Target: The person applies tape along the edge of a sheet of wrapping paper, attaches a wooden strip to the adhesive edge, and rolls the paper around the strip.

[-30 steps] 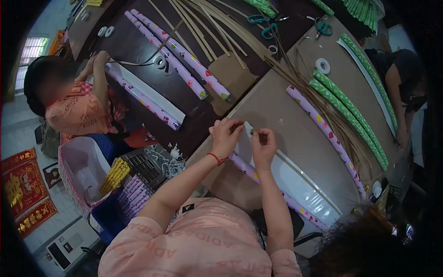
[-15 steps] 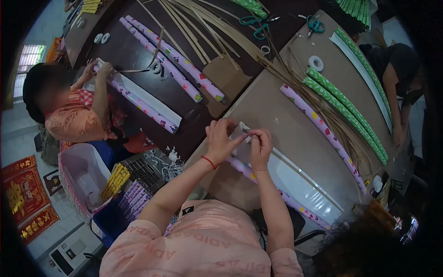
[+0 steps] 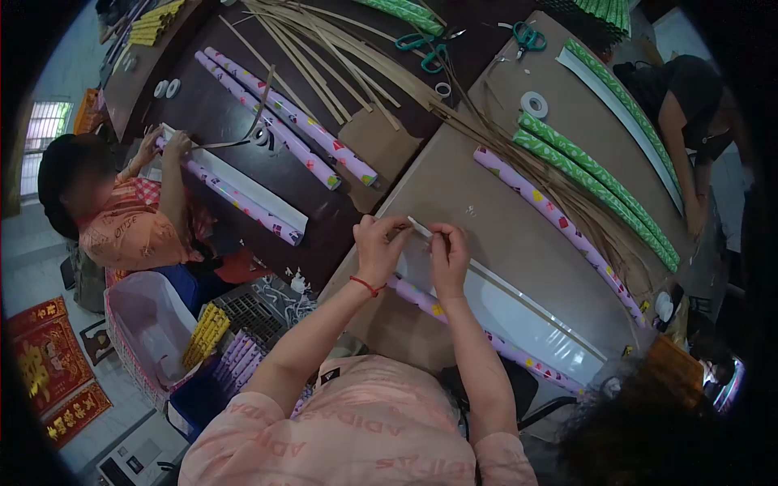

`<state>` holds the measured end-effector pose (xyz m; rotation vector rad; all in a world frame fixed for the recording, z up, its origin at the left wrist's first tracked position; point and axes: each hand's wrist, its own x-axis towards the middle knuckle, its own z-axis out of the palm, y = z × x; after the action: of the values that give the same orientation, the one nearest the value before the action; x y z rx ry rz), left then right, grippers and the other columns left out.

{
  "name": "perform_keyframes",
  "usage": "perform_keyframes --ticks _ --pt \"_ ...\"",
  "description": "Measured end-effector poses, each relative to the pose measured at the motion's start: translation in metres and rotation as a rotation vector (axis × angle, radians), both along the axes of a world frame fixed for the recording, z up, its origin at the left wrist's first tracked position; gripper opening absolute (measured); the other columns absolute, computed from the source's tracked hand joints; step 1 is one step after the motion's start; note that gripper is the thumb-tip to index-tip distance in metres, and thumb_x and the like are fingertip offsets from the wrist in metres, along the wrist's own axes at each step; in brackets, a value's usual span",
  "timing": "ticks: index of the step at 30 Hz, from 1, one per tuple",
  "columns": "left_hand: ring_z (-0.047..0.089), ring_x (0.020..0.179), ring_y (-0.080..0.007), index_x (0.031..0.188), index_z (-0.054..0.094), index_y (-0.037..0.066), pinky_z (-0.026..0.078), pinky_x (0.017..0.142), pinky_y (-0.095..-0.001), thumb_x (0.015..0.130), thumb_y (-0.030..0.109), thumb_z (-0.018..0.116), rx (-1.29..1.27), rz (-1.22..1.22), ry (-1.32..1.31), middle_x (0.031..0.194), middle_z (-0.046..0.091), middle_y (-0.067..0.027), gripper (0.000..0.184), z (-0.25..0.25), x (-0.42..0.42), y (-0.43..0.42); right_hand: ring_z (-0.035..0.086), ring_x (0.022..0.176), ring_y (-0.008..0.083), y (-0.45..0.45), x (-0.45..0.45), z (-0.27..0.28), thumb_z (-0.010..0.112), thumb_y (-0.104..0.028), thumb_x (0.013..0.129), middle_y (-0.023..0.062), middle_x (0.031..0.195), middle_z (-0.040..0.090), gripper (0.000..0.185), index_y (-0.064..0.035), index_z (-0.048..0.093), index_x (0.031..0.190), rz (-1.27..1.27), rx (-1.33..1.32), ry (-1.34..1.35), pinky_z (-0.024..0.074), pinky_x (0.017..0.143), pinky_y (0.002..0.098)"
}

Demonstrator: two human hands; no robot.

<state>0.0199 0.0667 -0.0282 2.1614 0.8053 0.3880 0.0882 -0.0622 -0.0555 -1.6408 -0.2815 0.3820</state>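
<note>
In front of me lies a partly unrolled sheet of wrapping paper (image 3: 519,312), its white back facing up. A tan strip (image 3: 559,317) runs along its far edge, and its pink patterned side (image 3: 429,302) is rolled along the near edge. My left hand (image 3: 379,249), with a red cord bracelet on the wrist, pinches the sheet's left end corner. Close beside it, my right hand (image 3: 448,257) has its fingers closed at the same end. A short white piece of that edge (image 3: 419,227) shows between my fingertips; whether tape is there I cannot tell.
A pink roll (image 3: 551,212) and green rolls (image 3: 600,182) lie beyond, beside tan strips (image 3: 596,223). Tape (image 3: 534,104) and scissors (image 3: 529,38) sit farther back. At left a co-worker (image 3: 134,215) handles another pink roll (image 3: 235,201); another person (image 3: 689,121) works at right.
My view has turned slightly, so the tables appear shifted left. My fingers have shifted along the sheet's end, and the raised white flap between them now shows as a narrow strip.
</note>
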Motion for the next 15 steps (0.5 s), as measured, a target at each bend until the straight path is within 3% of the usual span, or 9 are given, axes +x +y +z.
perform_keyframes --ticks 4,7,10,12,15 --pt "0.053 0.079 -0.019 0.088 0.075 0.017 0.034 0.076 -0.0353 0.077 0.018 0.078 0.013 0.006 -0.006 0.077 0.068 0.0026 0.012 0.003 -0.005 -0.002 0.063 0.084 0.0167 0.006 0.001 0.008 0.052 -0.002 0.093 0.0073 0.099 0.06 0.017 -0.0032 0.066 0.104 -0.004 0.045 0.074 0.0533 0.071 0.0291" --pt "0.055 0.078 -0.0188 0.087 0.077 0.013 0.041 0.074 -0.0336 0.077 0.014 0.078 0.118 -0.034 -0.009 0.077 0.068 -0.0001 0.01 0.006 -0.008 -0.002 0.064 0.085 0.0178 0.006 0.002 0.006 0.051 -0.001 0.092 0.0085 0.101 0.061 0.021 -0.003 0.066 0.106 0.038 -0.034 -0.017 0.0549 0.073 0.0304" --pt "0.054 0.078 -0.0183 0.086 0.076 0.013 0.04 0.072 -0.0342 0.076 0.013 0.079 0.049 -0.039 -0.068 0.077 0.067 0.0 0.01 0.001 -0.011 -0.001 0.065 0.085 0.0187 0.006 0.001 0.009 0.051 0.0 0.091 0.0096 0.101 0.061 0.022 -0.0027 0.066 0.107 0.023 -0.013 0.046 0.0548 0.074 0.0313" --pt "0.053 0.082 -0.0192 0.085 0.073 0.015 0.034 0.077 -0.0356 0.077 0.018 0.078 0.028 -0.019 -0.063 0.08 0.07 0.0025 0.011 0.0 -0.011 -0.001 0.065 0.084 0.0187 0.006 0.001 0.006 0.051 0.0 0.091 0.0096 0.101 0.061 0.022 -0.0027 0.066 0.107 0.023 -0.025 0.013 0.0546 0.073 0.0309" --pt "0.053 0.082 -0.0195 0.086 0.073 0.015 0.034 0.077 -0.0357 0.077 0.019 0.079 0.103 -0.039 -0.07 0.08 0.07 0.002 0.011 0.0 -0.008 0.003 0.065 0.083 0.0183 0.006 0.001 0.004 0.052 0.001 0.091 0.0095 0.102 0.061 0.022 -0.0026 0.066 0.107 0.029 -0.041 -0.034 0.054 0.072 0.0299"
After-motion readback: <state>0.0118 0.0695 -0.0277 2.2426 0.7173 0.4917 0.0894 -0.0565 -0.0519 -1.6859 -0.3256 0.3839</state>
